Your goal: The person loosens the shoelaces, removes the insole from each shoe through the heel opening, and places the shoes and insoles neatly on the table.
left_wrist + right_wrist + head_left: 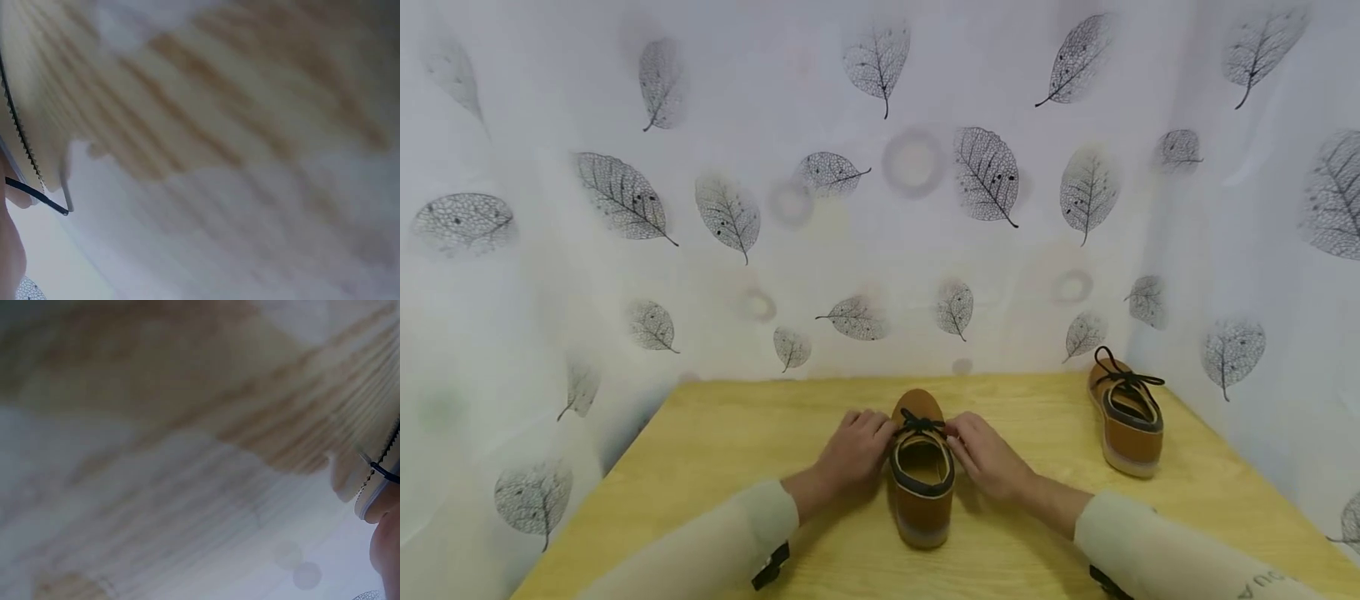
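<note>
A brown shoe (923,508) with a dark padded collar stands at the middle of the table, toe pointing away. Black shoelace (921,423) crosses its front in a knot or small bow. On its left side, my left hand (853,454) pinches the lace at the fingertips. From the other side my right hand (988,458) pinches the lace likewise; the exact grip is too small to make out. A loose lace end (37,196) sticks out near the shoe's edge in the left wrist view, and another lace end (383,472) shows in the right wrist view.
The matching brown shoe (1131,437), its black lace tied in a bow, stands at the table's right rear. Under both shoes is a yellow wood-grain table (737,425). A white curtain (880,250) printed with grey leaves surrounds the back and sides.
</note>
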`<state>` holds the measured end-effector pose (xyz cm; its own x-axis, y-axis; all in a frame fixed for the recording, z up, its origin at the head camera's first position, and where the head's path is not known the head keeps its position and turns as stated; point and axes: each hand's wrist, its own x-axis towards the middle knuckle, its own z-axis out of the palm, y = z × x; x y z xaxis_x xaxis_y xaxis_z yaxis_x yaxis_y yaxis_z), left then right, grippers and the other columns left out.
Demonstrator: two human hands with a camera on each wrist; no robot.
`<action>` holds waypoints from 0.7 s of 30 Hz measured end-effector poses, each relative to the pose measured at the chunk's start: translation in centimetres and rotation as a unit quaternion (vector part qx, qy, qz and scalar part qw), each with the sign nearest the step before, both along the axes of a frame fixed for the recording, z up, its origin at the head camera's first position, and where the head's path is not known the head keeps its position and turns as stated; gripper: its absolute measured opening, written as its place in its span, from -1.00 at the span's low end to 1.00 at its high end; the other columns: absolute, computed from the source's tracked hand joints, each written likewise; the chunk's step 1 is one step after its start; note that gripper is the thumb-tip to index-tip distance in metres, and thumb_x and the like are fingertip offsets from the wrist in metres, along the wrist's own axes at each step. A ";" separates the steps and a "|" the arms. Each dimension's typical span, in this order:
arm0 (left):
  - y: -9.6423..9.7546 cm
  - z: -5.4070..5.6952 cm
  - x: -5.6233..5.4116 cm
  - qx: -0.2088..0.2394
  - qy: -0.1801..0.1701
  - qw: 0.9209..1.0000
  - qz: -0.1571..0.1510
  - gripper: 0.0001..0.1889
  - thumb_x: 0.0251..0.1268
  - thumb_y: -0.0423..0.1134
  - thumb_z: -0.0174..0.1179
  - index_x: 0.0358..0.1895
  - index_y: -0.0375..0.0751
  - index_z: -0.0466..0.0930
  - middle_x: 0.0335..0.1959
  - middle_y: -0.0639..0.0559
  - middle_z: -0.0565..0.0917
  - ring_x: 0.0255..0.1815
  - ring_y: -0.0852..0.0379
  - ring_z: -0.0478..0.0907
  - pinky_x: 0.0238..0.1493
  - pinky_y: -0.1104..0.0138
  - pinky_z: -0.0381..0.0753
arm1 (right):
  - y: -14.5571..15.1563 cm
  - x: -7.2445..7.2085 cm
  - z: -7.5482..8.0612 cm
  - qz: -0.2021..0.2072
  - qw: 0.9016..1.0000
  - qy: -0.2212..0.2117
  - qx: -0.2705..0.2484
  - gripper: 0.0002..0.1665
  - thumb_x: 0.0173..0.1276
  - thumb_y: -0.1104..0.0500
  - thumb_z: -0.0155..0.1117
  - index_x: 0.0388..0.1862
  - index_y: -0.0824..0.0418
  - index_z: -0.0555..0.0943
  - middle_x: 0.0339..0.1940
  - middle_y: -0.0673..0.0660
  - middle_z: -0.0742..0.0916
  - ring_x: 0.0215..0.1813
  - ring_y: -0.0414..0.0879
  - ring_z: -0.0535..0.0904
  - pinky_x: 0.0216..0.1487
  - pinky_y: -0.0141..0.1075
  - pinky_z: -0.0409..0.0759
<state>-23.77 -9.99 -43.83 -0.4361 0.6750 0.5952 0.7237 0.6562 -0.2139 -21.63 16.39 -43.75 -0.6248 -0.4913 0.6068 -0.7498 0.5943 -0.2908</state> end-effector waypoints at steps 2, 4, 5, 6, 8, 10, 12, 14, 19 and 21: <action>0.0 -0.2 0.0 -0.009 0.016 1.000 0.005 -0.79 0.32 -0.25 0.12 -0.02 -0.14 0.58 -0.16 0.04 0.58 -0.16 0.05 0.52 -0.08 0.17 0.41 | -0.1 0.1 0.0 0.008 1.000 0.017 -0.004 -0.80 0.42 0.42 0.14 -0.07 0.19 0.54 -0.18 0.04 0.59 -0.12 -0.22 0.44 -0.09 -0.26 0.52; 0.0 -0.5 0.0 -0.021 0.031 0.999 0.015 -0.81 0.30 -0.24 0.08 -0.07 -0.14 0.55 -0.19 0.04 0.55 -0.18 0.05 0.49 -0.07 0.17 0.38 | -0.1 0.2 0.0 0.008 0.999 0.032 -0.005 -0.80 0.39 0.43 0.17 -0.11 0.18 0.52 -0.20 0.02 0.58 -0.13 -0.23 0.43 -0.11 -0.27 0.52; 0.1 -0.6 0.0 -0.026 0.039 0.999 0.019 -0.82 0.31 -0.24 0.05 -0.09 -0.14 0.54 -0.20 0.03 0.54 -0.20 0.04 0.47 -0.08 0.16 0.36 | -0.1 0.2 0.0 0.005 0.999 0.037 -0.005 -0.81 0.38 0.43 0.18 -0.14 0.17 0.52 -0.21 0.01 0.57 -0.14 -0.24 0.43 -0.11 -0.28 0.52; 0.1 -0.6 -0.1 -0.031 0.045 0.998 0.024 -0.83 0.31 -0.25 0.03 -0.11 -0.14 0.53 -0.22 0.03 0.52 -0.22 0.04 0.44 -0.08 0.16 0.34 | -0.2 0.2 0.0 0.001 0.999 0.041 -0.004 -0.82 0.39 0.42 0.18 -0.17 0.17 0.51 -0.23 0.00 0.57 -0.15 -0.24 0.43 -0.11 -0.27 0.53; 0.2 -0.8 0.1 -0.041 0.050 0.997 0.036 -0.84 0.32 -0.25 -0.04 -0.15 -0.14 0.49 -0.24 0.03 0.49 -0.25 0.03 0.39 -0.09 0.16 0.29 | -0.3 0.3 -0.2 -0.008 0.999 0.042 0.000 -0.86 0.41 0.40 0.17 -0.20 0.18 0.49 -0.25 0.00 0.55 -0.16 -0.24 0.43 -0.12 -0.27 0.53; 0.2 -0.8 0.3 -0.045 0.048 0.997 0.044 -0.81 0.34 -0.25 -0.13 -0.16 -0.15 0.48 -0.25 0.02 0.48 -0.26 0.03 0.36 -0.09 0.14 0.25 | -0.4 0.3 -0.3 -0.016 0.999 0.041 0.004 -0.87 0.41 0.39 0.16 -0.23 0.18 0.47 -0.25 0.00 0.53 -0.17 -0.24 0.41 -0.13 -0.27 0.53; 0.3 -0.6 0.4 -0.046 0.042 0.997 0.050 -0.76 0.40 -0.24 -0.22 -0.15 -0.14 0.49 -0.23 0.02 0.49 -0.25 0.02 0.36 -0.08 0.13 0.23 | -0.5 0.2 -0.4 -0.020 0.999 0.049 0.010 -0.86 0.40 0.40 0.17 -0.24 0.19 0.45 -0.26 0.03 0.53 -0.17 -0.23 0.40 -0.14 -0.28 0.52; 0.2 -0.4 0.4 -0.043 0.038 0.997 0.051 -0.74 0.40 -0.23 -0.23 -0.14 -0.14 0.50 -0.21 0.02 0.50 -0.24 0.02 0.37 -0.07 0.12 0.23 | -0.5 0.1 -0.4 -0.021 0.998 0.059 0.016 -0.85 0.37 0.41 0.18 -0.26 0.20 0.44 -0.28 0.04 0.51 -0.18 -0.23 0.38 -0.15 -0.29 0.51; 0.0 -0.4 0.2 -0.018 0.038 0.999 0.033 -0.80 0.40 -0.19 -0.10 -0.16 -0.13 0.52 -0.21 0.02 0.50 -0.22 0.01 0.40 -0.07 0.11 0.25 | -0.3 -0.4 -0.6 -0.018 0.995 0.089 0.030 -0.85 0.31 0.41 0.19 -0.30 0.22 0.43 -0.31 0.00 0.47 -0.21 -0.22 0.36 -0.17 -0.30 0.49; -0.1 -0.4 0.2 -0.008 0.037 0.999 0.027 -0.79 0.43 -0.17 -0.11 -0.18 -0.12 0.52 -0.23 0.02 0.50 -0.22 0.01 0.40 -0.07 0.11 0.26 | -0.3 -0.4 -0.8 -0.020 0.995 0.091 0.032 -0.85 0.31 0.40 0.18 -0.31 0.20 0.42 -0.31 -0.01 0.46 -0.21 -0.22 0.36 -0.18 -0.31 0.48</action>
<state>-23.55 -10.05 -44.23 -0.4274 0.6620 0.6157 0.6694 0.6895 -0.2766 -22.02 16.09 -44.51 -0.5278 -0.5098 0.6793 -0.7618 0.6378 -0.1132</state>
